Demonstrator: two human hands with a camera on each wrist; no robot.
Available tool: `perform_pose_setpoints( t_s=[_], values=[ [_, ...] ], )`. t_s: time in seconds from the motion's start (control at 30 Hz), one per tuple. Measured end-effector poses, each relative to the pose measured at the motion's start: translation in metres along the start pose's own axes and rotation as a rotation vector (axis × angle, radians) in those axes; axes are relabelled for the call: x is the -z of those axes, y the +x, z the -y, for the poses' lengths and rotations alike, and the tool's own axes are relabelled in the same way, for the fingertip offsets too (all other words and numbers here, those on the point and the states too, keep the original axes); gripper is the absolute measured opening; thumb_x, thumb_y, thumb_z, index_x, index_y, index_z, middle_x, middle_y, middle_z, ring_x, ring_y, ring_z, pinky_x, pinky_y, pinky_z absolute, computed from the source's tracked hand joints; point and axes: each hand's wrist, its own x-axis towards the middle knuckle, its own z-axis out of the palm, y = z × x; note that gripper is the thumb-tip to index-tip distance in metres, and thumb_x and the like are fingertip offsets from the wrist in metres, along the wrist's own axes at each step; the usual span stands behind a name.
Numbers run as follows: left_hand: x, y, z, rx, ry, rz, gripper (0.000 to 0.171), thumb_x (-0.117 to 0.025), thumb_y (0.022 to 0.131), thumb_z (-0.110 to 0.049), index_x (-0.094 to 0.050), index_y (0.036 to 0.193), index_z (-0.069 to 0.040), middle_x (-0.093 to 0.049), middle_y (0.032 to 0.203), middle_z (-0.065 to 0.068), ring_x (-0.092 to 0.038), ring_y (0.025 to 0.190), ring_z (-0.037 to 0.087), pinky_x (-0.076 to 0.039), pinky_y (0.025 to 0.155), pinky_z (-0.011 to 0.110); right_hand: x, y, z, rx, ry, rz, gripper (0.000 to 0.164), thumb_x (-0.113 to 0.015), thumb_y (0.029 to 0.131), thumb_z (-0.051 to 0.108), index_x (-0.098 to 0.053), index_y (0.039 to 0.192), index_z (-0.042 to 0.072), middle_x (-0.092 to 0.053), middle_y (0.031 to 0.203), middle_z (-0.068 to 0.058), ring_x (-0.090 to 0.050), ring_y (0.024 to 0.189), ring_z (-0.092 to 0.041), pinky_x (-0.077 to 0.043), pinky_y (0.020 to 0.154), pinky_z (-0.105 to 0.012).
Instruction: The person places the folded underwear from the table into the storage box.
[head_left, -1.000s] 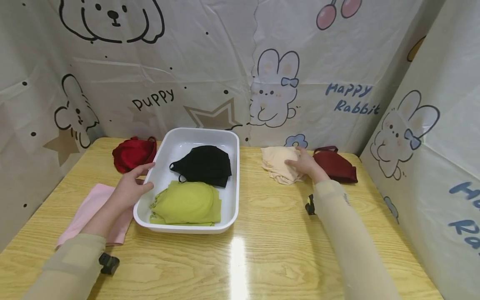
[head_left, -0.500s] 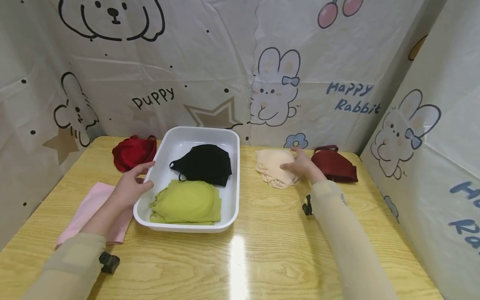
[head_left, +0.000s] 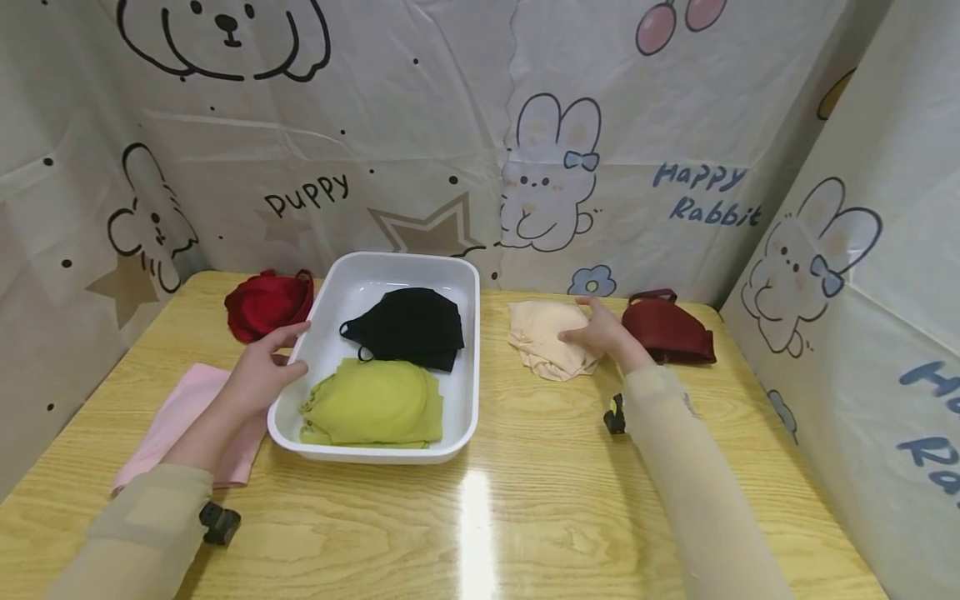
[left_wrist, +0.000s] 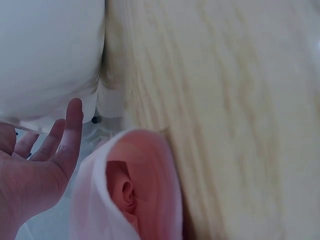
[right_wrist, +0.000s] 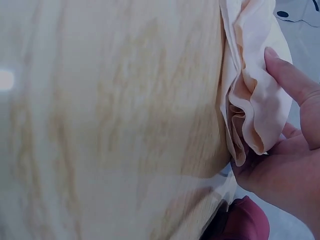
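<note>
My left hand is at the left side of a white tray, its fingertips touching the rim. In the left wrist view its fingers look loosely extended beside the tray wall. Inside the tray lie a folded black bra and, in front of it, a folded yellow-green bra. Right of the tray, my right hand holds a folded beige bra by its right end. From the right wrist, the thumb presses on the beige fabric, and other fingers go under its lower edge.
A dark red bra rests just right of my right hand. Behind my left hand is a bright red bra. Folded pink fabric lies partly under my left forearm. A printed curtain closes off the wooden table's back and sides.
The beige bra has shifted slightly left and toward me, with my right hand moving along with it. My left hand and the tray have stayed in place.
</note>
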Motion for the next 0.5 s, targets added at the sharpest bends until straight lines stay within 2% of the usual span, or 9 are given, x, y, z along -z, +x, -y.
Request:
perform_pose_setpoints(
  t_s=[0.2,0.5],
  values=[
    [-0.0002,-0.0002,-0.0008,0.01,-0.014,0.009,0.061,-0.054,0.091,-0.013,-0.032,0.148,-0.013,-0.043,0.133,0.025,-0.052,0.104,0.039,-0.051,0.08,0.038,0.0033,-0.003,-0.0021,0.023,0.105,0.009,0.086,-0.075,0.08,0.024,-0.024,0.149,0.015,-0.026,0.148,-0.026,-0.037,0.127,-0.038,-0.034,0.105,-0.048],
    [-0.0003,0.0004,-0.0001,0.013,-0.017,0.007,0.061,-0.055,0.091,-0.013,-0.032,0.148,-0.013,-0.043,0.133,0.025,-0.052,0.105,0.039,-0.051,0.084,0.045,0.0066,-0.007,0.001,0.067,0.144,0.015,0.08,-0.077,0.079,0.024,-0.032,0.145,0.019,-0.025,0.151,-0.02,-0.037,0.127,-0.034,-0.03,0.107,-0.048]
  ],
)
